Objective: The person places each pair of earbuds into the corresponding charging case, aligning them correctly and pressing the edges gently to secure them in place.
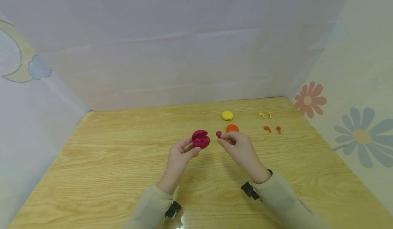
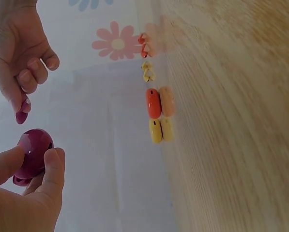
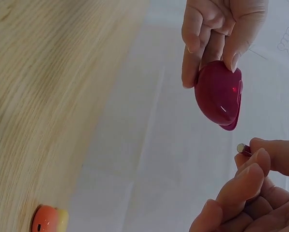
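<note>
One earbud (image 1: 218,133): right grip (image 1: 241,150) | case (image 1: 201,144): left grip (image 1: 179,155) | sleeve print (image 1: 305,206): illegible

Booth-like nook: wood-grain table (image 1: 107,160), creased sheet walls (image 1: 184,58), printed flowers (image 1: 362,137), moon (image 1: 24,54).

Magenta earbud case (image 3: 216,95): smooth, glossy plastic
Magenta earbud (image 1: 218,133), right of magenta earbud case: plastic; metallic-looking stem tip (image 3: 240,148)
Tabletop (image 1: 122,154), beneath magenta earbud case: wood-grain, smooth, reflective sheen
</note>
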Motion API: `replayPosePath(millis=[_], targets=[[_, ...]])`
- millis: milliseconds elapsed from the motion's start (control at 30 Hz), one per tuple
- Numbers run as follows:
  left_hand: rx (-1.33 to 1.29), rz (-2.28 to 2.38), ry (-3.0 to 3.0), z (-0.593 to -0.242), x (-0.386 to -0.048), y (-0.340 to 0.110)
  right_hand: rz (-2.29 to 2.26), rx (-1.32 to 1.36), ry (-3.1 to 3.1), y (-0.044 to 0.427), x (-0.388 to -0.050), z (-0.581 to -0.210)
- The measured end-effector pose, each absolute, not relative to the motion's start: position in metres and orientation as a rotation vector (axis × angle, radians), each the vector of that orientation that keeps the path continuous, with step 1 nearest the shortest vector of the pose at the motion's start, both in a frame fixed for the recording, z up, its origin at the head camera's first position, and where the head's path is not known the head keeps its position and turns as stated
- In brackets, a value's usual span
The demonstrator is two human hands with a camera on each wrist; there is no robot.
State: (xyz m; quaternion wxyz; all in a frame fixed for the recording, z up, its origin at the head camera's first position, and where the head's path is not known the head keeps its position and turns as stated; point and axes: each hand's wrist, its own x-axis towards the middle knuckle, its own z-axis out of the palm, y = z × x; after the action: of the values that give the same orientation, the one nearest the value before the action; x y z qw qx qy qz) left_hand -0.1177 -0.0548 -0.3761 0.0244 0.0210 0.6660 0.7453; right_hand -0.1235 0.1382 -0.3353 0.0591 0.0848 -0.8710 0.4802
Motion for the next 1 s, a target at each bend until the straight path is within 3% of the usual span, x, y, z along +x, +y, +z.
replayPosePath(millis=[1000], targets=[[0.112,2.337,2.012,-0.375,-0.116,-0.049,1.647,0.236,-2.524,0.110,-0.124,-0.337]])
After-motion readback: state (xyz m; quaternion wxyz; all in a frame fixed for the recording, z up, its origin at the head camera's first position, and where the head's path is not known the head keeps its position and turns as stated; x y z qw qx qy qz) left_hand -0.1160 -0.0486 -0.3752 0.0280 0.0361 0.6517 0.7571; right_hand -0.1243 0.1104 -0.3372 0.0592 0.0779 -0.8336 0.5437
